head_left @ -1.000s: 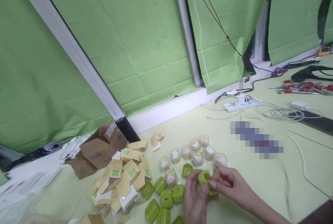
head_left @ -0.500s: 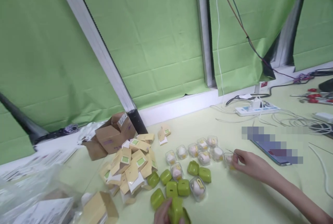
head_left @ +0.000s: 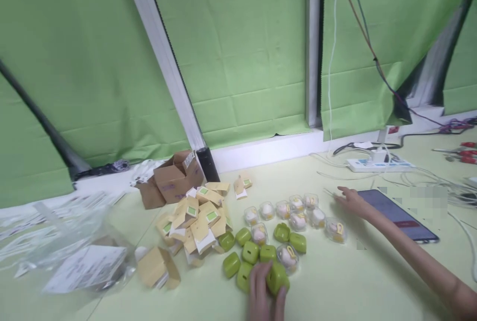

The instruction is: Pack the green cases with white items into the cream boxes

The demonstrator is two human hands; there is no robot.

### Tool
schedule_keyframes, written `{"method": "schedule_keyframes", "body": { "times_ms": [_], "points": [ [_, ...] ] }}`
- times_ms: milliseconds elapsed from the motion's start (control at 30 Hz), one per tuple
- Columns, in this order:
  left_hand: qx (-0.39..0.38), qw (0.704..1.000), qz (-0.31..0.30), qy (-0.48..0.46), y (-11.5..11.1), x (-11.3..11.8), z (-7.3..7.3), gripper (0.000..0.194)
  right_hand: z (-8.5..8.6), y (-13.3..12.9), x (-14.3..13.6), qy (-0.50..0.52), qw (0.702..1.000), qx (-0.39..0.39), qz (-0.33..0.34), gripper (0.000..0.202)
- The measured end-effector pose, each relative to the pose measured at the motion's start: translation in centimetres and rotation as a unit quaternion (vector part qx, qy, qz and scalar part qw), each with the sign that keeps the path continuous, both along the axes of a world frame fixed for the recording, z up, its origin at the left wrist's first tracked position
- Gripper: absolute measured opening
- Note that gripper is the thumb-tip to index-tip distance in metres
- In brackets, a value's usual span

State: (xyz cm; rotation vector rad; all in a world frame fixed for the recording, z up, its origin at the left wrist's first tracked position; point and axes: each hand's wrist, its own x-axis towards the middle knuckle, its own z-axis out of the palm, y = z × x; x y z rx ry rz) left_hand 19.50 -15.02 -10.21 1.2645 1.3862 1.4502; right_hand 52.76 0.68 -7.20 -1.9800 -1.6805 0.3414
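Observation:
At the bottom, my left hand (head_left: 263, 291) is closed around a small olive-green case (head_left: 278, 278). Several matching green cases, one of them this green case (head_left: 251, 252), lie just beyond it. My right hand (head_left: 352, 200) is over the left end of a phone (head_left: 397, 214), with a thin metal tool (head_left: 329, 193) sticking out from its fingers; the tool's kind is too small to tell. Nearest below that hand sits a clear plastic box (head_left: 335, 230) with something pale and a yellow loop inside. More clear boxes (head_left: 298, 220) like it stand in a loose group to the left.
A heap of small tan cartons (head_left: 201, 221) lies left of the cases, with a brown cardboard box (head_left: 173, 182) and a black cylinder (head_left: 207, 164) behind. Plastic bags (head_left: 89, 266) spread at far left. A power strip (head_left: 380, 164), cables and red-handled tools (head_left: 465, 153) are at right.
My right hand has let go of the clear box and moved up beside the phone, the thin tool still with it. My left hand, with a green case, has shifted right; another case now stands beside it.

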Motion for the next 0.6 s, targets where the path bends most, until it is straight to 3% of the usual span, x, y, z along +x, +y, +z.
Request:
{"method": "schedule_keyframes", "body": {
  "times_ms": [133, 233, 400, 467, 533, 600],
  "points": [
    [0.034, 0.999, -0.005, -0.007, 0.6, 0.7, 0.0, 0.036, -0.3, -2.7, -2.2, -0.011, 0.996, 0.042, 0.083, 0.04],
    [0.058, 0.998, 0.01, 0.0, 0.6, 0.8, -0.3, 0.035, -2.1, -5.7, -3.1, -0.036, 0.987, 0.041, 0.149, 0.059],
    [0.124, 0.988, 0.066, 0.06, -0.4, 0.2, -0.7, 0.036, -5.4, -6.5, -2.4, -0.11, 0.99, 0.023, 0.081, 0.074],
    [0.138, 0.983, 0.102, 0.065, -0.7, -0.4, -0.8, 0.034, -5.0, -6.1, -2.7, -0.156, 0.984, 0.07, 0.043, 0.075],
    [0.141, 0.98, 0.132, 0.049, -0.8, -1.0, -0.7, 0.034, -3.4, -6.3, -4.0, -0.185, 0.972, 0.139, 0.037, 0.073],
    [0.134, 0.978, 0.159, 0.017, -0.8, -1.4, -0.6, 0.034, -1.3, -7.5, -6.5, -0.168, 0.962, 0.183, 0.114, 0.065]
  ]
}}
